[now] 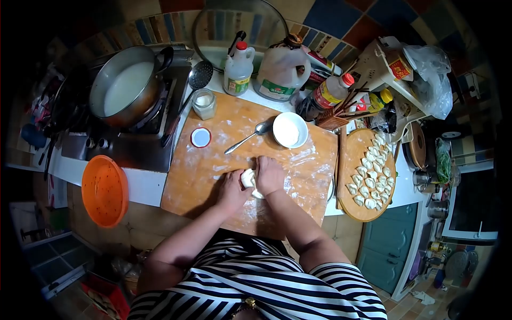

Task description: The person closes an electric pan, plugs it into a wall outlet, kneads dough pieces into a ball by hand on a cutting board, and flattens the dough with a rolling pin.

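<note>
A lump of white dough (248, 178) lies on the floured wooden board (213, 160), near the middle. My left hand (233, 189) is curled against the dough from the left. My right hand (270, 176) presses on it from the right, its fingers partly covering it. A smaller end of dough shows below, between the two hands. Just beyond them are a metal spoon (242, 143) and a white bowl (290, 130) with white powder inside. A white jar lid (201, 137) rests on the board to the left.
On the right, a round board (352, 146) carries several dumplings (370, 182). An orange basket (104, 191) stands at the left counter edge. A pot (127, 88) of whitish liquid sits on the stove. A glass jar (204, 104) and bottles (238, 69) line the back.
</note>
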Motion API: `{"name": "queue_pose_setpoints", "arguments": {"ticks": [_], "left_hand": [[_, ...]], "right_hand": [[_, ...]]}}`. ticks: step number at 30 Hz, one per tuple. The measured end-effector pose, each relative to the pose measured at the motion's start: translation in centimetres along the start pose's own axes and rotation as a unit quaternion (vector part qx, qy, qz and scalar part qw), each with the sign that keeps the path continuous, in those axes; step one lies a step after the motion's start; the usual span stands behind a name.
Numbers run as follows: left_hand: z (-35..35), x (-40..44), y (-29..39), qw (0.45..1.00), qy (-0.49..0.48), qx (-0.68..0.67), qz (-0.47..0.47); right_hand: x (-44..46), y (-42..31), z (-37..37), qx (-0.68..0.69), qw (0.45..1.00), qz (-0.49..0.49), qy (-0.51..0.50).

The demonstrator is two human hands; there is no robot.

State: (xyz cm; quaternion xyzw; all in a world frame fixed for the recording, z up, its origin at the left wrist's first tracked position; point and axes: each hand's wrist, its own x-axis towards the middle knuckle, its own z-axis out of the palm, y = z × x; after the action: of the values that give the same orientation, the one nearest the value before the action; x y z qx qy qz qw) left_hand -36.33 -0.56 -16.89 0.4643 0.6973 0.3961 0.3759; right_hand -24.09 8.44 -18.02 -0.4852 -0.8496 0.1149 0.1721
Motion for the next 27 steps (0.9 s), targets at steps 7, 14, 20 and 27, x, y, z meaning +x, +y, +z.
{"name": "queue_pose_setpoints", "arguments": {"ticks": [7,14,20,27], "left_hand": [[0.9,2.4,1.1,0.997,-0.001,0.056,0.061],[3.1,-3.0,2.6,0.963,-0.060,0.000,0.263],[2.1,-1.5,-0.5,0.984,0.012,0.093,0.150],[5.9,2.7,-4.4,0.995,-0.056,-0.079,-0.034]], "right_hand": [[0.5,-0.1,-0.8,0.089,0.955,0.278,-0.043],[-6.7,1.1,-4.2,0.325,0.923,0.181,0.102],[-2.9,0.8,-1.4,0.038,0.995,0.005,0.096],[1.0,1.4,-1.4,-0.046,0.988,0.150,0.001]]}}
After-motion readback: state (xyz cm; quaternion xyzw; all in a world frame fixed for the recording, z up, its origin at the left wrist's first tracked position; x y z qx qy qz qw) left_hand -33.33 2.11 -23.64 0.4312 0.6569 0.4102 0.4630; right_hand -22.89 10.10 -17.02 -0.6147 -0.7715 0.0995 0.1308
